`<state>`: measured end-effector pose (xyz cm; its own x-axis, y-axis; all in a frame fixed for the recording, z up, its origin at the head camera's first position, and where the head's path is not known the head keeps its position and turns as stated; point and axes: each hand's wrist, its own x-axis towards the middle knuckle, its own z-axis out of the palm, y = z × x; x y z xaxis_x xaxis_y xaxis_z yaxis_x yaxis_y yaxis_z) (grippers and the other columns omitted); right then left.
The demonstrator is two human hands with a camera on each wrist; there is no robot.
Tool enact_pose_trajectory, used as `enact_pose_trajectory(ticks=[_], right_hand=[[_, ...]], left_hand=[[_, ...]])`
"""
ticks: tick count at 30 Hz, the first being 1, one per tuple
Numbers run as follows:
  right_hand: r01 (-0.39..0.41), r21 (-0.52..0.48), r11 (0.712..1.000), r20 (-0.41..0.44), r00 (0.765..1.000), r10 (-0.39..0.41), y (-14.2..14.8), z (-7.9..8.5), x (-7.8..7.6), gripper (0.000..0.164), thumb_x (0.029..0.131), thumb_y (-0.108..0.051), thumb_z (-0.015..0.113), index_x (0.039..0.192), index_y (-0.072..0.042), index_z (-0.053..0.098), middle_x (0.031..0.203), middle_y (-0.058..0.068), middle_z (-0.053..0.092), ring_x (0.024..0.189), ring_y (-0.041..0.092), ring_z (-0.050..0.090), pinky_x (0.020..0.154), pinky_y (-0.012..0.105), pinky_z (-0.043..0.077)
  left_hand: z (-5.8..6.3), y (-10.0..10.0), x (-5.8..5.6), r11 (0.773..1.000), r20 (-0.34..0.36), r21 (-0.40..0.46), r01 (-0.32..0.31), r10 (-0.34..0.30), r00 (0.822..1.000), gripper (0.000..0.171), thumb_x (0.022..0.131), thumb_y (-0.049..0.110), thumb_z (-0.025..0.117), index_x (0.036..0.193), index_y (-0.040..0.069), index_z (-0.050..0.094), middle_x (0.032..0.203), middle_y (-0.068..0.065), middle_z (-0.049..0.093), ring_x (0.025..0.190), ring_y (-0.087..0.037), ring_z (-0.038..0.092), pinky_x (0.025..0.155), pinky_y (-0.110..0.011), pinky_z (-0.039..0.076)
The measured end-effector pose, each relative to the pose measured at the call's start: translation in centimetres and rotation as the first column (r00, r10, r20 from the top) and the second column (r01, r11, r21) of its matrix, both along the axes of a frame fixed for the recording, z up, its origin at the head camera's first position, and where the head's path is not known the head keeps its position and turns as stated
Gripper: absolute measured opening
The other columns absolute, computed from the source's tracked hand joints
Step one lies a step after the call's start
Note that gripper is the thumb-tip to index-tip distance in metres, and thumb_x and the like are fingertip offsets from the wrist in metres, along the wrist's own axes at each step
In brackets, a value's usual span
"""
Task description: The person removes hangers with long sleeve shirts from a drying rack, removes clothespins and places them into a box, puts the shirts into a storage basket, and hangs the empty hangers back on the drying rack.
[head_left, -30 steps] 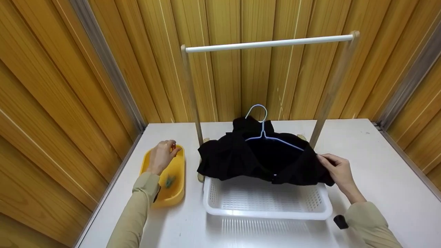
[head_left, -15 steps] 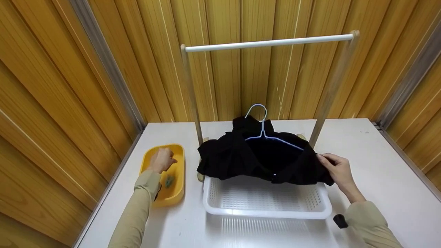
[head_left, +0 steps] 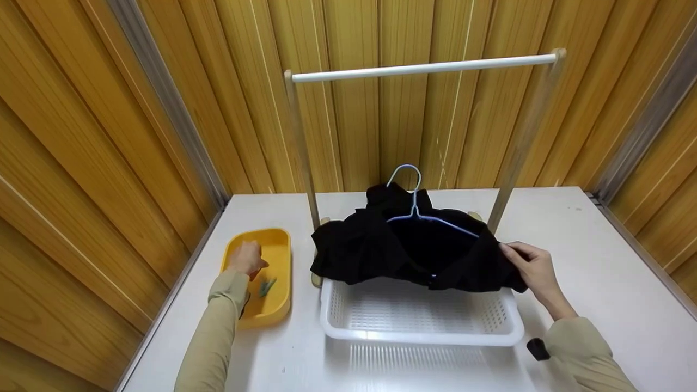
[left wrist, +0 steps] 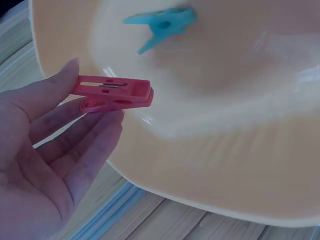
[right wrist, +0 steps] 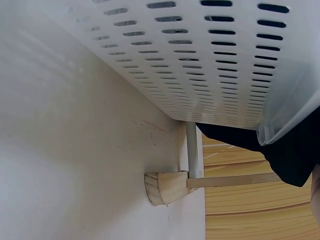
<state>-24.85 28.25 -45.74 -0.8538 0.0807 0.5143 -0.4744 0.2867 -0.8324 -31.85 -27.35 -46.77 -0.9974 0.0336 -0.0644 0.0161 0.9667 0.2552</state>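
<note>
Over the yellow tub, my left hand pinches a red clothespin between thumb and fingertips, as the left wrist view shows. A green-blue clothespin lies on the tub floor, apart from that hand. My right hand pinches the right edge of a black garment. A light blue wire hanger sits inside the garment's neck opening, its hook standing up. In the right wrist view only a sliver of the hand shows at the right edge.
The garment lies over the back of a white perforated basket. Behind it stands a rack with a white rail and wooden posts; one wooden foot rests on the tabletop. Wood-patterned walls enclose the table.
My left hand has moved down from the tub's far end, deeper over it and nearer the green-blue clothespin, still with the red one. My right hand and the garment have stayed put.
</note>
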Motion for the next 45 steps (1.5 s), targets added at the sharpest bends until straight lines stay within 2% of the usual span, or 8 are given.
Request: enact_pose_trajectory(ticks=[5,13,16,20,25,38,41,45], right_hand=[[0.004,-0.008,1.0,-0.005,1.0,-0.004,0.0,0.0,0.0,0.007,0.083,0.012,0.057,0.085,0.015,0.062,0.076,-0.006,0.065,0.068,0.006,0.058,0.063,0.016,0.044],[-0.015,-0.031,0.999,0.005,1.0,0.016,-0.1,-0.1,0.0,0.007,0.083,0.012,0.057,0.085,0.015,0.063,0.077,-0.003,0.066,0.068,0.007,0.058,0.062,0.017,0.044],[-0.011,-0.024,1.0,0.001,1.0,0.011,0.0,-0.1,0.0,0.007,0.083,0.012,0.057,0.085,0.014,0.063,0.077,-0.004,0.065,0.068,0.007,0.058,0.062,0.017,0.044],[-0.011,-0.026,1.0,0.001,1.0,0.011,0.0,-0.2,-0.1,0.007,0.083,0.012,0.057,0.085,0.014,0.063,0.077,-0.004,0.065,0.069,0.007,0.058,0.062,0.016,0.044],[-0.027,-0.043,0.999,-0.011,1.0,0.027,-0.1,-0.2,-0.1,0.007,0.082,0.014,0.056,0.084,0.015,0.063,0.077,-0.004,0.066,0.069,0.007,0.059,0.062,0.017,0.044],[-0.012,-0.037,0.999,-0.035,0.999,0.011,-0.2,-0.4,-0.1,0.006,0.08,0.016,0.057,0.084,0.016,0.062,0.077,-0.005,0.066,0.069,0.005,0.059,0.063,0.016,0.044],[-0.011,-0.039,0.999,-0.033,0.999,0.01,-0.1,-0.4,-0.1,0.006,0.08,0.015,0.057,0.084,0.016,0.062,0.077,-0.006,0.066,0.069,0.005,0.058,0.063,0.016,0.044],[-0.005,-0.039,0.999,-0.024,1.0,0.004,-0.1,-0.5,-0.1,0.006,0.081,0.015,0.057,0.084,0.016,0.062,0.076,-0.007,0.065,0.069,0.005,0.058,0.064,0.016,0.043]], left_hand=[[-0.4,-0.3,0.0,0.999,0.027,-0.021,-0.025,0.026,0.999,0.019,0.072,0.013,0.076,0.071,-0.001,0.063,0.063,-0.006,0.057,0.064,-0.024,0.056,0.061,-0.041,0.048],[-0.6,-0.2,0.5,0.998,0.092,-0.058,-0.029,0.035,0.995,0.027,0.069,0.013,0.079,0.08,-0.005,0.063,0.075,-0.013,0.059,0.071,-0.028,0.057,0.063,-0.042,0.048],[-0.7,-0.4,0.7,0.997,0.117,-0.07,-0.016,0.025,0.993,0.022,0.07,0.012,0.077,0.074,-0.003,0.062,0.075,-0.014,0.06,0.069,-0.027,0.057,0.062,-0.04,0.048],[-0.8,-0.5,1.1,0.998,0.157,-0.055,-0.003,0.012,0.987,0.014,0.065,0.002,0.075,0.061,-0.002,0.062,0.067,-0.011,0.057,0.058,-0.023,0.051,0.051,-0.034,0.047],[-0.8,-0.6,1.7,0.999,0.208,-0.036,-0.007,0.015,0.978,0.01,0.061,-0.003,0.07,0.06,-0.002,0.06,0.064,-0.01,0.053,0.055,-0.022,0.046,0.045,-0.029,0.041],[-0.8,-0.5,2.2,1.0,0.237,-0.005,-0.023,0.023,0.971,0.005,0.065,-0.003,0.067,0.065,-0.003,0.062,0.062,-0.009,0.054,0.055,-0.022,0.049,0.046,-0.028,0.041],[-0.8,-0.5,2.1,1.0,0.23,0.006,-0.024,0.022,0.973,0.007,0.068,0.0,0.069,0.068,-0.003,0.062,0.063,-0.008,0.054,0.057,-0.021,0.049,0.05,-0.028,0.041],[-0.7,-0.5,2.1,0.998,0.235,0.053,-0.041,0.028,0.972,0.01,0.072,0.003,0.07,0.071,-0.003,0.063,0.065,-0.009,0.056,0.058,-0.019,0.049,0.053,-0.028,0.041]])
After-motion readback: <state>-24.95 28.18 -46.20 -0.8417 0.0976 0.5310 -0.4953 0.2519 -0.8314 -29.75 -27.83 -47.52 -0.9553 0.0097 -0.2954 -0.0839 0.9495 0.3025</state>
